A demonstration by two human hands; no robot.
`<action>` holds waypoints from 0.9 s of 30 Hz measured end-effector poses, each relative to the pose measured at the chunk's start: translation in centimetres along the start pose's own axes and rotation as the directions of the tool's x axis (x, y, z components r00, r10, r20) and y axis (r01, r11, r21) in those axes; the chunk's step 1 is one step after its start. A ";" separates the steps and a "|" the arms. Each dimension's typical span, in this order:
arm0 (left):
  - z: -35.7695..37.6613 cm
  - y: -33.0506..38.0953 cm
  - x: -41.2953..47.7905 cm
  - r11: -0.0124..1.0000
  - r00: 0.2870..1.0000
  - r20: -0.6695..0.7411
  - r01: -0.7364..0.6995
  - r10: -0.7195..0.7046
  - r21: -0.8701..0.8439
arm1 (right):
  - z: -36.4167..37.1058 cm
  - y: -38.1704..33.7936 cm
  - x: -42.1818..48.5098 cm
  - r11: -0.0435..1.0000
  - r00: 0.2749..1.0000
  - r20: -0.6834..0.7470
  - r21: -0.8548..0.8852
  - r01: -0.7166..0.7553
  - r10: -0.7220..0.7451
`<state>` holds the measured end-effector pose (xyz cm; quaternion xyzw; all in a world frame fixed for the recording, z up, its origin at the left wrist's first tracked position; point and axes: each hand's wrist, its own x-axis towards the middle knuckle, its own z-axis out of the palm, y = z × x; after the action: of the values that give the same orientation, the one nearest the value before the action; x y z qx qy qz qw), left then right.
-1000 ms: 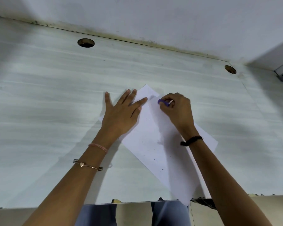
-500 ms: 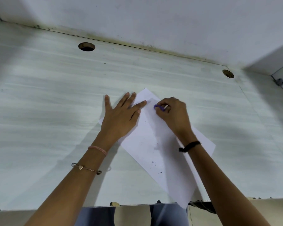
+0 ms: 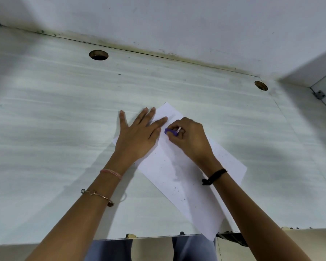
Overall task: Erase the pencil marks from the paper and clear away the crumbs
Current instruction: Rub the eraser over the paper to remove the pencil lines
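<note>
A white sheet of paper [image 3: 179, 178] lies turned at an angle on the pale desk [image 3: 55, 129], its near corner hanging over the front edge. My left hand [image 3: 139, 134] presses flat on the paper's upper left part, fingers spread. My right hand [image 3: 188, 140] pinches a small purple eraser [image 3: 170, 132] against the paper, right beside my left index finger. Small dark eraser crumbs [image 3: 175, 187] are scattered over the lower half of the sheet. Faint grey marks show near the paper's far corner.
Two round cable holes sit in the desk, one at the back left [image 3: 98, 55] and one at the back right [image 3: 261, 85]. A white wall [image 3: 177, 25] rises behind the desk. A side panel with a hinge [image 3: 318, 94] closes the right.
My right hand has slid the eraser toward me and to the left, closer to my left hand. The left hand stays flat on the paper.
</note>
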<state>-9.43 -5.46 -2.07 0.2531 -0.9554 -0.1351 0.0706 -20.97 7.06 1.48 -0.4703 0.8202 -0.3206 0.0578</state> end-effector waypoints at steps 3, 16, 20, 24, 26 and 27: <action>-0.1 0.0 -0.1 1.000 1.000 0.010 -0.008 0.008 0.001 | -1.3 1.9 1.3 0.995 0.991 -0.090 -0.001 -0.099 0.099; -0.1 0.0 -0.2 1.000 1.000 -0.012 -0.016 0.016 0.026 | -1.9 3.1 2.6 0.988 0.974 -0.167 0.000 -0.156 0.154; -0.1 0.0 -0.2 1.000 1.000 -0.017 -0.016 0.016 0.018 | -1.3 2.5 2.4 0.990 0.979 -0.151 -0.011 -0.142 0.139; -0.1 0.0 -0.1 1.000 1.000 -0.001 -0.009 0.009 0.020 | -0.2 1.2 1.3 0.999 1.000 -0.027 -0.038 -0.013 0.012; -0.1 0.0 -0.1 1.000 1.000 0.008 -0.010 0.010 0.021 | -1.1 2.3 2.3 0.996 0.991 -0.107 -0.022 -0.086 0.083; -0.2 0.0 -0.1 1.000 1.000 0.007 -0.009 0.008 0.017 | -1.5 3.0 2.9 0.990 0.980 -0.148 -0.004 -0.138 0.135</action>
<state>-9.31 -5.45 -1.92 0.2491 -0.9578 -0.1275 0.0656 -25.34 6.52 1.56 -0.3883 0.8548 -0.3439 0.0153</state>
